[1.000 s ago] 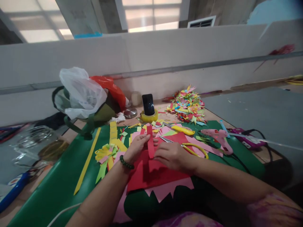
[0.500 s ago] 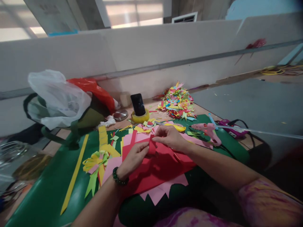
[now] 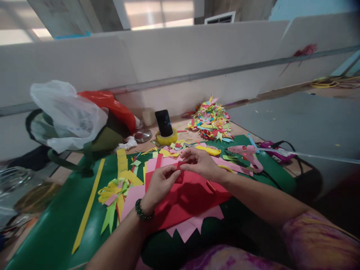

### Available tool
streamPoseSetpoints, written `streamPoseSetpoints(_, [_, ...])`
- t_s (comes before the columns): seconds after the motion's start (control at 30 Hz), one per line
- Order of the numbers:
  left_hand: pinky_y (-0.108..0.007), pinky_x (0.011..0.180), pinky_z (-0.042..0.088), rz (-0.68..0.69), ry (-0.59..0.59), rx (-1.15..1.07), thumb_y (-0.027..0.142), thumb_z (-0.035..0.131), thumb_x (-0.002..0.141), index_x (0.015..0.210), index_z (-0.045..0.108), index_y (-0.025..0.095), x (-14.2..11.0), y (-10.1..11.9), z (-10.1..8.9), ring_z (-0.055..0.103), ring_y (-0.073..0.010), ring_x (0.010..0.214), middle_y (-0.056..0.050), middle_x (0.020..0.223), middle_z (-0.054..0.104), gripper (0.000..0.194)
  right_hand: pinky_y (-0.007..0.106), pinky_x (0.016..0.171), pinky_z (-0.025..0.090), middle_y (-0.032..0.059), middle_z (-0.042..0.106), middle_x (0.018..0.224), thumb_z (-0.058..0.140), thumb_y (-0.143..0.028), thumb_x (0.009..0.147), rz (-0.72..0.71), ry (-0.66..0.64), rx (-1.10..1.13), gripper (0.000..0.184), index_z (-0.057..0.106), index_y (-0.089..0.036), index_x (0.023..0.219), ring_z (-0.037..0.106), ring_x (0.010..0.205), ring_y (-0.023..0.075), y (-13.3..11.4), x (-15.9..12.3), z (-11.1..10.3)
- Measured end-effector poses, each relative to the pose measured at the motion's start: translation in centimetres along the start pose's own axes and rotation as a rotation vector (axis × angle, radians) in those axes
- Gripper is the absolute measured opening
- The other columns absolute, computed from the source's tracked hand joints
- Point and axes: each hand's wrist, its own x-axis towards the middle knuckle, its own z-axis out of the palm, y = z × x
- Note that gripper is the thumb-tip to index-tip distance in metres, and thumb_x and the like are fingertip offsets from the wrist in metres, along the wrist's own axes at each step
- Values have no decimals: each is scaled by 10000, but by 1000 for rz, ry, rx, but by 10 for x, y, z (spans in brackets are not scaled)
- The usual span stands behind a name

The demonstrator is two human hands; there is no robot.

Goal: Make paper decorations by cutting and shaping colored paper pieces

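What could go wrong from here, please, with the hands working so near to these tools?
The red paper strip, pinched between the fingers of the left hand and right hand, might crease or slip. The yellow cutter lies just beyond the right hand, so a careless reach could nick a finger. The pink glue gun lies farther right; the right arm might bump it, and its tip could be hot.

**Legible text: none**

No words, numbers or brands readable. Grey panel [image 3: 66,20], upper left: faint marks near top edge, too blurred to decipher. Purple case [image 3: 274,150], right side: small pale marking, illegible.
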Motion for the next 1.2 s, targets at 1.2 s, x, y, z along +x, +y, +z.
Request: streamPoseSetpoints(1.2, [-254, 678, 424, -75, 308, -367, 483, 759, 624, 683, 585, 186, 3, 1, 5, 519, -128, 679, 34, 661, 555, 349, 247, 618, 442, -68, 602, 652, 667, -220, 698, 42, -122, -14, 288, 495, -201, 928, 586, 614, 117, 8, -2, 12])
